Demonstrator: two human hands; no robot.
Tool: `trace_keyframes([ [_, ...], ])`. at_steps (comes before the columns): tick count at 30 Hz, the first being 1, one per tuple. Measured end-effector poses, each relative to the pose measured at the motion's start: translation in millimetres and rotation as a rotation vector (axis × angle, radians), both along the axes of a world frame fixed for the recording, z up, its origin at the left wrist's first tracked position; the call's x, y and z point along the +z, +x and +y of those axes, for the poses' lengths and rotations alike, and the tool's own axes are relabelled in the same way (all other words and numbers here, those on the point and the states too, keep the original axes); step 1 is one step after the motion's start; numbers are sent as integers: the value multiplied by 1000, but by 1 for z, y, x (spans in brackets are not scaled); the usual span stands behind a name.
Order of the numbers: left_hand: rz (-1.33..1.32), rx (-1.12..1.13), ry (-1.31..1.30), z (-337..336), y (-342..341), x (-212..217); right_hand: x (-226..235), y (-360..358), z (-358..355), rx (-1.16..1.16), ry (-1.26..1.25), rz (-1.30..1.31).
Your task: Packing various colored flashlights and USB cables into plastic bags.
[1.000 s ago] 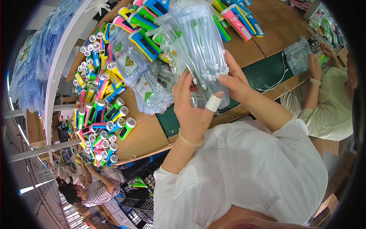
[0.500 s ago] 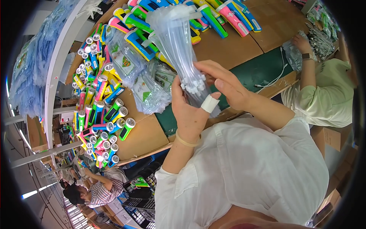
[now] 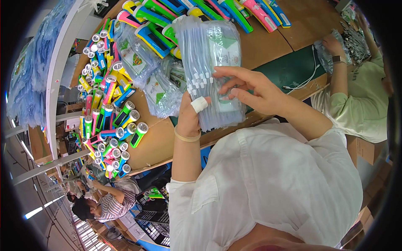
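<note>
A thick stack of clear plastic bags (image 3: 223,50) with white zip sliders and a green-and-white print stands upright before my chest. My left hand (image 3: 187,117), its thumb wrapped in white tape, is closed on the lower left side of the stack. Over the stack's right side reaches my right hand (image 3: 257,92), fingers apart and loosely bent. Its index fingertip is close to the sliders; whether it touches them I cannot tell. More bags of the same kind (image 3: 161,98) lie on the cardboard to the left of my hands.
Many colourful toy flashlights (image 3: 111,106) are heaped at the left, with others (image 3: 234,14) along the far side. White cables (image 3: 307,79) lie on the green tabletop (image 3: 276,75). A co-worker's hand (image 3: 333,44) is at the right; another person (image 3: 104,205) sits lower left. Bags hang (image 3: 35,71) beside a white post.
The bag stack has turned and fanned out, so its printed face now shows. My left hand has shifted left and lower, and my right hand's fingers have spread.
</note>
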State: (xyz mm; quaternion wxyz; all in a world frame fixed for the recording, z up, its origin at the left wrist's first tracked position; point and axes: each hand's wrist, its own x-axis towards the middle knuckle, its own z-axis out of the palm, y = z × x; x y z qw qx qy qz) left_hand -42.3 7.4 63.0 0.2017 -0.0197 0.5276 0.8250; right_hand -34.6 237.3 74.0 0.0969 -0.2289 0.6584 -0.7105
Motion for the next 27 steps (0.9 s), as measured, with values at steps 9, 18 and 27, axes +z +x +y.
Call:
trace_keyframes([
  [9,-103,-382,-4,-35,-31,-31,-15,-8,14,-343,483,756],
  [18,-464,-837,-411,-40,-54,-118,-88,-6,10,-102,983,611],
  [27,489,-729,-1104,-7,-66,-83,-94,-28,4,-201,1060,504],
])
